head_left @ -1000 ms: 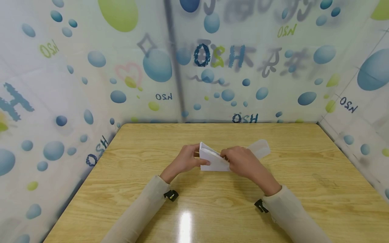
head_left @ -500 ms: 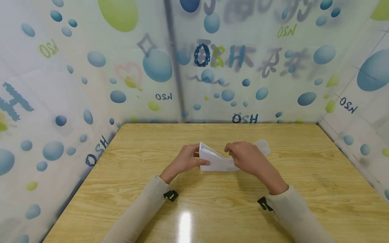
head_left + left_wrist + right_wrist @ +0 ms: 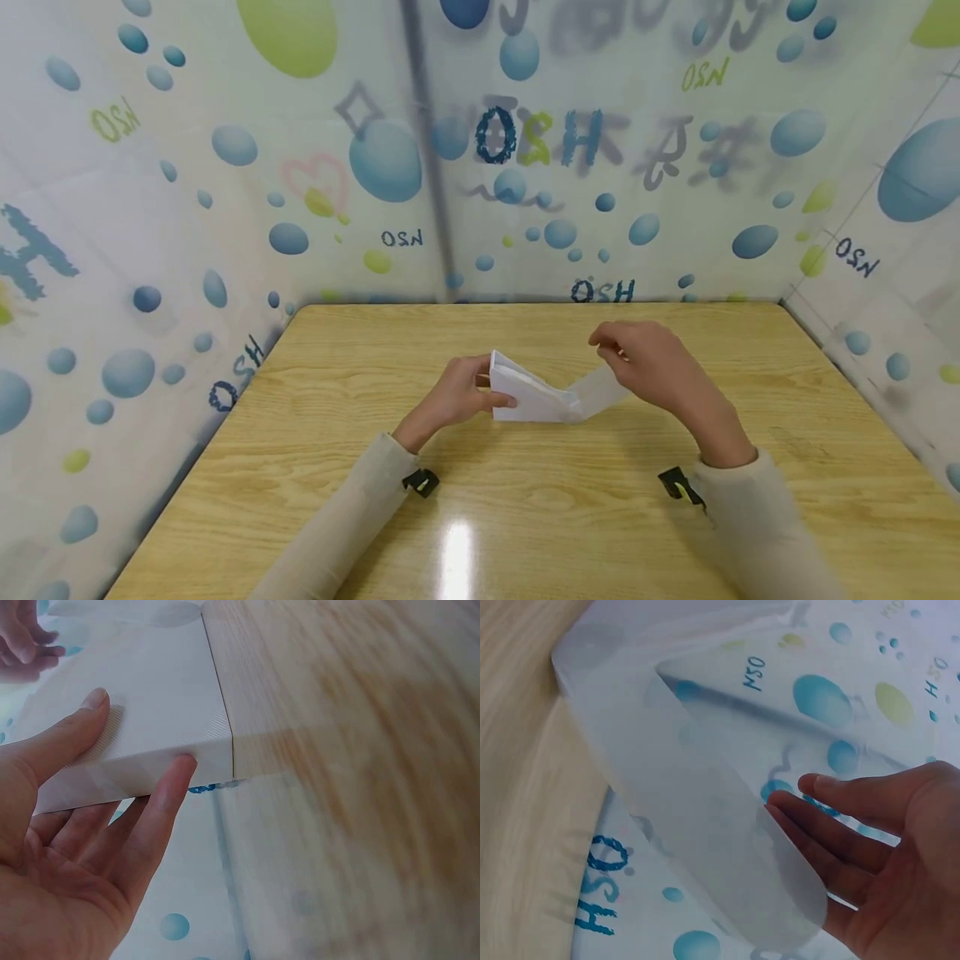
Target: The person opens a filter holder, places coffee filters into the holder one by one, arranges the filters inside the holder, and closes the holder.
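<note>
A flat white box [image 3: 525, 398] stands on the table, its upper side gaping open. My left hand [image 3: 460, 392] grips its left end, the thumb [image 3: 90, 712] on the broad face and the fingers around the end and underside. From the box's right end a translucent rounded flap [image 3: 600, 392] sticks out to the right. My right hand [image 3: 660, 367] is raised over this flap, with the fingers loosely bent. In the right wrist view the fingertips [image 3: 776, 799] lie right at the flap's edge, lower fingers partly behind it, and the thumb stands apart.
The wooden table [image 3: 375, 517] reaches back to a wall sheet [image 3: 645, 150] printed with blue and green bubbles and letters. Black buckles [image 3: 422, 482] hang at both sleeves. A bright light reflection lies on the near part of the table.
My right hand has moved right and up, away from the box's opening, uncovering the flap's joint with the box. My left hand and the box have stayed in place.
</note>
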The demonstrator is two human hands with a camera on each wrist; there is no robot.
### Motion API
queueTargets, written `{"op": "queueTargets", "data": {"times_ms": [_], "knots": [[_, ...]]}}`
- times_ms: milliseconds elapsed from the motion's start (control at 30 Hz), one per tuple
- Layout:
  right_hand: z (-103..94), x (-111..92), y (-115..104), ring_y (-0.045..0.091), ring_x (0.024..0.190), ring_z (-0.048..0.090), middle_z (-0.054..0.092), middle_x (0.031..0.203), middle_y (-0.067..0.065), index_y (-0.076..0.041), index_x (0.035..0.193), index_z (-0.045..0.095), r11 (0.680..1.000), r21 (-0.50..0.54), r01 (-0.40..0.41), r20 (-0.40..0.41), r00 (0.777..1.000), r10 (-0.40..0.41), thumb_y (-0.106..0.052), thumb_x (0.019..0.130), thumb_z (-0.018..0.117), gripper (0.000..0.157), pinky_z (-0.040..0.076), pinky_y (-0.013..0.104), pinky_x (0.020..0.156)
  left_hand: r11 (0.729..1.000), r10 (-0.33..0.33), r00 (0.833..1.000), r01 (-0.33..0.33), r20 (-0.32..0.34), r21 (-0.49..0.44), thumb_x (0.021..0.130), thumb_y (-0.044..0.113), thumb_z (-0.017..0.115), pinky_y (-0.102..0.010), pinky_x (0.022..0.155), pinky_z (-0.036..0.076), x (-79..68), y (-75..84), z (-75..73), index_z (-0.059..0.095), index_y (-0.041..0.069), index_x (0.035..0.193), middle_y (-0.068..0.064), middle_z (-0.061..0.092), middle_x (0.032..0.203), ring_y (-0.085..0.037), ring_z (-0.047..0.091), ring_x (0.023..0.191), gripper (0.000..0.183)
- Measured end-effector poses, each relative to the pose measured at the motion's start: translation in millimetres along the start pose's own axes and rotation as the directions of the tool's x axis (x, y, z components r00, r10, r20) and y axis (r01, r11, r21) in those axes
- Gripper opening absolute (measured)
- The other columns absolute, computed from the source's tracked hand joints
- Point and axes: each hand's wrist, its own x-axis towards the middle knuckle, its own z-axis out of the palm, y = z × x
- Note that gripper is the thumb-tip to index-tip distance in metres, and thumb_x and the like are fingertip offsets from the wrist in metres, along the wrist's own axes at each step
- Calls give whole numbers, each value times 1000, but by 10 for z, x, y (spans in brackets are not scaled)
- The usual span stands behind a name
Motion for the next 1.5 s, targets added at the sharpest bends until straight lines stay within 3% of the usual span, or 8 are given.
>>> {"op": "queueTargets", "data": {"times_ms": [100,433,667,833,1167,1500], "knots": [[-76,-42,42,28,95,73,78,109,10,-7,118,74,999,24,-34,-9,999,34,-8,101,64,19,61,48,79,1000,-6,1000,6,1,1,87,12,85,-30,68,65,0,-8,2,71,9,119,-12,76,113,-29,77,103,35],[-262,-103,126,28,100,73,77,110,10,-7,117,73,997,54,-59,-49,997,61,-16,98,72,21,61,50,83,1000,-12,1000,12,-3,12,87,11,84,-35,68,66,-3,3,2,71,9,119,-12,76,112,-28,78,101,34],[-366,-159,249,36,119,65,69,130,15,-8,135,64,984,147,-102,77,993,92,-33,93,79,50,56,57,97,1000,-11,1000,11,-2,11,87,11,84,-31,67,65,-4,1,2,71,9,119,-13,76,113,-29,77,102,35],[-399,-182,336,34,121,64,66,136,14,-9,140,60,974,196,-110,160,984,78,-32,90,83,59,57,57,98,1000,-6,1000,6,-2,10,87,11,84,-30,67,65,-9,-6,-1,71,9,119,-13,76,114,-29,77,102,35],[-389,-187,459,36,121,64,64,137,17,-7,142,57,955,248,-165,281,955,92,-24,87,85,64,58,55,99,1000,-4,1000,4,-7,4,86,11,85,-32,67,65,-3,-6,0,71,10,119,-12,76,113,-29,77,102,35],[-376,-220,573,37,120,64,65,133,16,-4,142,57,943,269,-195,322,941,103,-19,89,83,61,61,52,95,1000,0,1000,0,2,8,87,12,85,-30,68,65,-6,16,0,71,9,119,-13,76,114,-30,77,103,35]]}}
